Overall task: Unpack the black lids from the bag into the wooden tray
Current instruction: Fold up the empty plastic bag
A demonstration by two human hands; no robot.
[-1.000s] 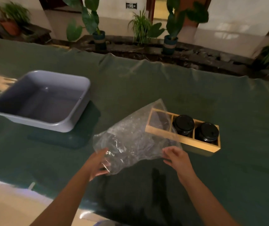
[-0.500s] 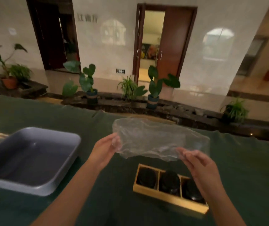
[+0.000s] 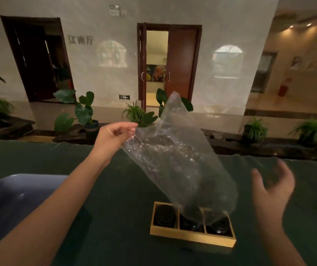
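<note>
- Three round black lids [image 3: 165, 215] sit in the three-compartment wooden tray [image 3: 190, 238], one in each compartment, below and between the hands.
- The left hand [image 3: 113, 135] pinches one edge of the clear, thin plastic bag [image 3: 175, 162]; the bag hangs slanted over the tray and looks empty.
- The right hand [image 3: 272, 187] is open with spread fingers, blurred, beside the bag's lower end and holding nothing.
- The bag seems very light, soft and slippery, so a pinch at the rim is enough.
- The lids seem rigid and light; I would take them by the rim.
</note>
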